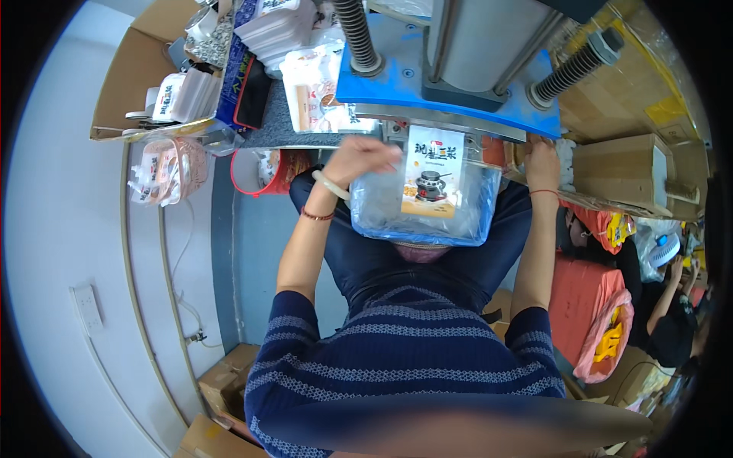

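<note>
A white and tan printed pouch [434, 172] hangs down in front of the press, over a clear tray with a blue rim [421, 235] on my lap. My left hand [368, 159] is beside the pouch's left edge, fingers bent and together; whatever it may hold is hidden. At the right end of the press, my right hand [541, 162] reaches up to the edge under the blue plate, and its fingertips are hidden. The press [450, 88] has a blue plate, a grey cylinder and spring-wrapped posts.
More printed pouches [317, 91] lie left of the press. A red bin [245, 177] and a clear tub of pouches [174, 172] stand at the left. Cardboard boxes [620, 169] and red sacks [588, 305] crowd the right, where another person [676, 317] works.
</note>
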{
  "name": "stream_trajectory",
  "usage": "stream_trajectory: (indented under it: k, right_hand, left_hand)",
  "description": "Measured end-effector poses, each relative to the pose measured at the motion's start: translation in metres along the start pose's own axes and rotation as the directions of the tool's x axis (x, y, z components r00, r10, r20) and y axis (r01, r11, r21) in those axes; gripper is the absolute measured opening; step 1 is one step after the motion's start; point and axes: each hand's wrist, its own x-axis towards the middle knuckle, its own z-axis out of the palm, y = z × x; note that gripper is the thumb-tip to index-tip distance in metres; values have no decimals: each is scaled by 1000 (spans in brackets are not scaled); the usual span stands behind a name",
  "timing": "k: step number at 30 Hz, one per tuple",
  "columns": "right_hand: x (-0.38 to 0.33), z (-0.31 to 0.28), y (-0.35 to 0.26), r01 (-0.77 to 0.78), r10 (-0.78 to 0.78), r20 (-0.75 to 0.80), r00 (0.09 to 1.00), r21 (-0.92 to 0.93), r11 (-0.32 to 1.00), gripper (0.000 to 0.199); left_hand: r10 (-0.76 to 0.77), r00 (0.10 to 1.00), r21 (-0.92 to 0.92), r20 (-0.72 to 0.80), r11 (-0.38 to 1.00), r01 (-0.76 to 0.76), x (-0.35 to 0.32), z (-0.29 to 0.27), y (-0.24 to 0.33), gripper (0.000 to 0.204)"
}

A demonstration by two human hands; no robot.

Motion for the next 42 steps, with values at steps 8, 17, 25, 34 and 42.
stream_trajectory:
  k: [8,17,25,34,42]
  right_hand:
    - [-2,-4,14,88,-105,-173,979,-100,991,24]
    - [-11,-13,-13,56,-15,-182,983,224,973,23]
    - [-106,-102,-116,16,-69,28,997,827,563,12]
    - [-90,-114,-166,422,-350,-285,892,802,423,14]
    - [-65,-96,-134,317,-598,182,781,709,630,24]
  left_hand:
    - [714,700,980,-19,151,-128,-3,-23,-70,57]
    - [848,518,938,-107,259,-231,-7,-31,-55,48]
    - [556,754,387,-349,818,-425,-67,20,-13,23]
    - [364,922,234,-128,915,-329,-64,58,10,18]
    - [-15,943,-188,333,979,82,-40,47,-14,23]
